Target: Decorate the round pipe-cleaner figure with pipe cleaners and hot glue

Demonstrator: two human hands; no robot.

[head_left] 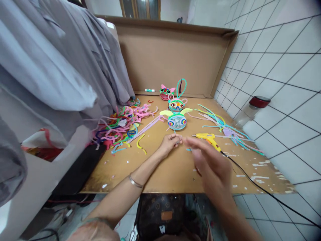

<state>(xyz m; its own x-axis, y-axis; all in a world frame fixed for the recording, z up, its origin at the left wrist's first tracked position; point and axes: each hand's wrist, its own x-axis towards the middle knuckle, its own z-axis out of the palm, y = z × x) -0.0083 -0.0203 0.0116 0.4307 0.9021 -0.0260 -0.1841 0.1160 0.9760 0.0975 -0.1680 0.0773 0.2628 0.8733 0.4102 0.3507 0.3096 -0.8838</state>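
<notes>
My left hand (172,144) rests low over the middle of the table, thumb and fingers pinched together. Whatever lies in that pinch is too small to make out. Close on its right is my right hand (212,167), smeared by motion, its fingers pointing toward the left fingertips. A small dark reddish edge shows under the right palm, its kind unclear. Just beyond the hands stands a colourful pipe-cleaner figure (177,121) with round eyes, yellow wing-like sides and a green loop on top. A yellow hot glue gun (208,138) lies behind the right hand.
Tangled pipe-cleaner pieces (130,120) cover the table's left; longer strands (229,130) lie right. A pink-eared figure (165,92) and a marker (149,90) sit by the cardboard back (173,57). A lidded jar (250,108) stands against the tiled wall. The glue gun's cord (250,180) crosses the right edge.
</notes>
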